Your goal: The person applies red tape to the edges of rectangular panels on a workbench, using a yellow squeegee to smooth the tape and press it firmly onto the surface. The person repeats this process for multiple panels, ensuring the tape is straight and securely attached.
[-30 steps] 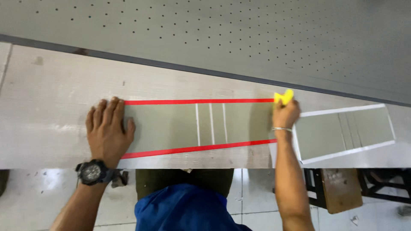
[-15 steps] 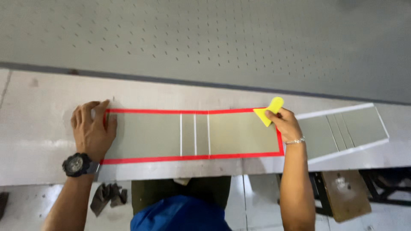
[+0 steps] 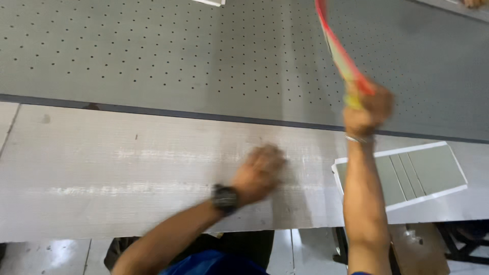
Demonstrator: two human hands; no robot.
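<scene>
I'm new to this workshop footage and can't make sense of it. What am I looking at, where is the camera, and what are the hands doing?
The camera sits on a person's head and looks down at their own two bare hands. The left hand, with a dark wristwatch, rests on a pale workbench. The right hand is raised, holding a red-edged sheet and something yellow, blurred by motion. Behind lies a grey perforated table. To the right lies a grey panel with a white border.

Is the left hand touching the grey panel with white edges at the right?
Apart. The head view shows the left hand on the pale bench, bare surface separating it from the grey panel.
</scene>
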